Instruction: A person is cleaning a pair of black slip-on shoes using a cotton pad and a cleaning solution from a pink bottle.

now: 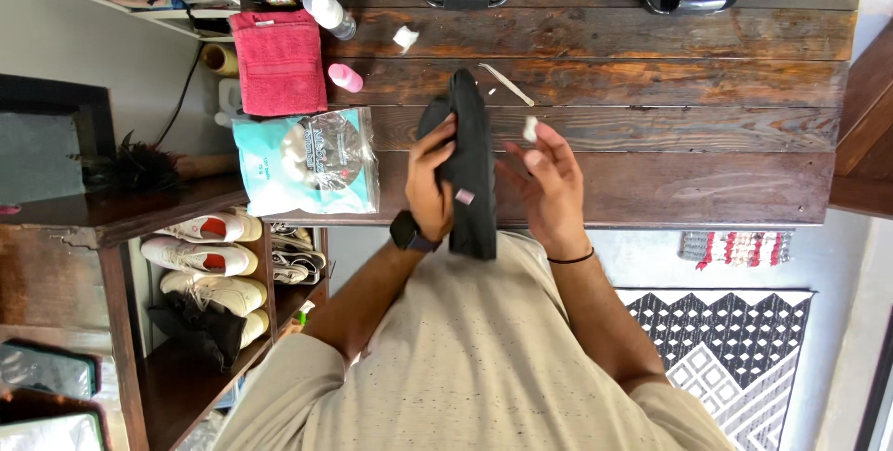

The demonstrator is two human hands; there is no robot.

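Black shoe (470,158): a dark slip-on held sole-edge up above the near edge of the wooden table (670,126), in front of the person's chest.
Left hand (430,181): wraps the shoe's side, fingers pressed together against the upper, thumb hidden behind; a dark watch sits at the wrist.
Right hand (549,186): fingers loosely spread, just beside the shoe but apart from it, pinching a small white wad (529,127) at the fingertips.
Weight: it looks light, since one hand carries it with no strain.
Stiffness: the upper seems soft fabric that would give under pressure; the sole is likely firmer.
Surface: matte, probably not slippery.
Where to hold: around the midfoot, as the left hand does, leaving toe and heel free.
White wad: likely very light and crushable, suited to a fingertip pinch.
Nearby on the table: a teal packet (305,161), a red towel (279,60), a pink bottle (345,77), a thin stick (507,84).
Below left: a rack with pale sneakers (209,260).
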